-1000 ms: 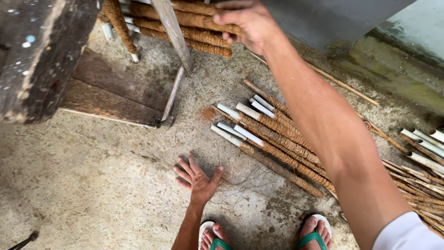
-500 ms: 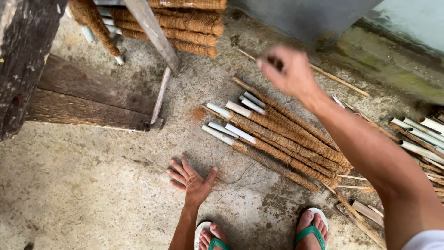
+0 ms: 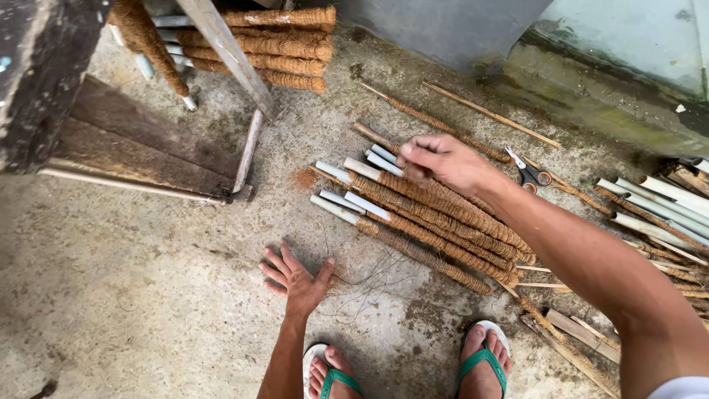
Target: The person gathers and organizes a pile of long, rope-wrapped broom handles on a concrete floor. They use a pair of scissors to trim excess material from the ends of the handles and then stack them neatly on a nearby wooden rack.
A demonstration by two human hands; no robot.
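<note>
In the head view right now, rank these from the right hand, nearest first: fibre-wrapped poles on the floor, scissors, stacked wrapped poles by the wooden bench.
1. Brown fibre-wrapped poles, right under the right hand.
2. Orange-handled scissors, just right.
3. Stacked wrapped poles, top left.

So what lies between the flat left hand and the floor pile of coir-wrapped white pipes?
Head view: bare concrete floor with thin loose strands.

A person's right hand (image 3: 443,160) is closing its grip over the white-tipped ends of coir-wrapped poles (image 3: 428,218) lying in a bundle on the concrete floor (image 3: 148,295). The left hand (image 3: 295,277) is resting flat, fingers spread, just beside loose fibres. Scissors (image 3: 533,174) are lying near the right wrist. Green flip-flops (image 3: 484,362) are showing below.
</note>
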